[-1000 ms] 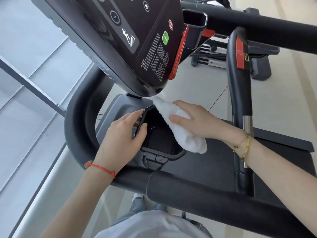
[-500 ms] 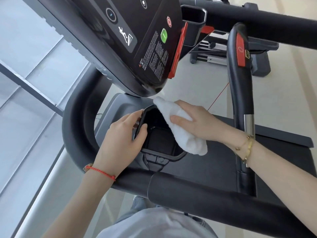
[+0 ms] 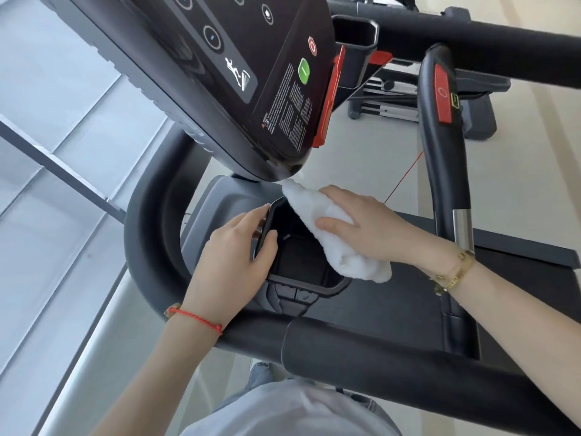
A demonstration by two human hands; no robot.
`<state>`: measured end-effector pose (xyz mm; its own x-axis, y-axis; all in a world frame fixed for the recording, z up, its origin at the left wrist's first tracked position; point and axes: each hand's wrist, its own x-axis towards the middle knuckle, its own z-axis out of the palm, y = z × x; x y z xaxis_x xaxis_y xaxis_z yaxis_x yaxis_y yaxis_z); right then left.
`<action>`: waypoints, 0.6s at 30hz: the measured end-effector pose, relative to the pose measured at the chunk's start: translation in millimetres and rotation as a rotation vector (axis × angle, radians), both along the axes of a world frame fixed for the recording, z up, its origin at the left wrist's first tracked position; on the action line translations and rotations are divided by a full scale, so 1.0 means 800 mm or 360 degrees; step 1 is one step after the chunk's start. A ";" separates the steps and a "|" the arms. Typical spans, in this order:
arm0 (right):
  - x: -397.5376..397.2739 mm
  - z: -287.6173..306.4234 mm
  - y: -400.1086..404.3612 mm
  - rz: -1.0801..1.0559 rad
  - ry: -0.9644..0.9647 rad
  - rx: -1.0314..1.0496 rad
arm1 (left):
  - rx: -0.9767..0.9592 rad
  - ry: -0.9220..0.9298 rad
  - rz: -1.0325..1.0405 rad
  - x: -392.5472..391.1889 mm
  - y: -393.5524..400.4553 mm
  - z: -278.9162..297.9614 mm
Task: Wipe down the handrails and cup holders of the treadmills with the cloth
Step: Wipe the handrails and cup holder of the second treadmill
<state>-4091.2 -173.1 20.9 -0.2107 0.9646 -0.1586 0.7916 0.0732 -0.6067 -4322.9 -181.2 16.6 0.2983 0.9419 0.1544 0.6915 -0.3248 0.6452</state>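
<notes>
one cloth [image 3: 333,234] slants along cup holder [image 3: 301,259]; right hand [image 3: 371,228] presses flat, left hand [image 3: 232,265] grips rim.

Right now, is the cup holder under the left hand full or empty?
Empty: the cup holder shows only its bare dark floor; the cloth drapes over its right rim.

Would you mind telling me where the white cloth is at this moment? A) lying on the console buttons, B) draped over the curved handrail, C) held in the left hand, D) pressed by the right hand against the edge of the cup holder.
D: the right hand presses the white cloth onto the right edge of the cup holder, while the left hand grips the holder's left rim.
</notes>
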 end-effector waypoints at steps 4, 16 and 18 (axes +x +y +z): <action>-0.023 0.014 0.025 0.0197 -0.0139 0.0008 | 0.0005 0.0014 -0.0024 0.001 0.000 -0.001; -0.002 -0.003 -0.016 -0.0096 0.0064 0.0057 | -0.0020 0.0040 -0.0024 -0.003 0.002 -0.003; -0.011 0.006 0.001 -0.0003 -0.0087 0.0041 | -0.0016 0.0034 -0.0019 -0.003 0.002 -0.003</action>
<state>-4099.8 -172.6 25.6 -0.2004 0.9689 -0.1449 0.8238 0.0866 -0.5602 -4324.9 -179.4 14.0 0.3125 0.9397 0.1387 0.7014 -0.3268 0.6335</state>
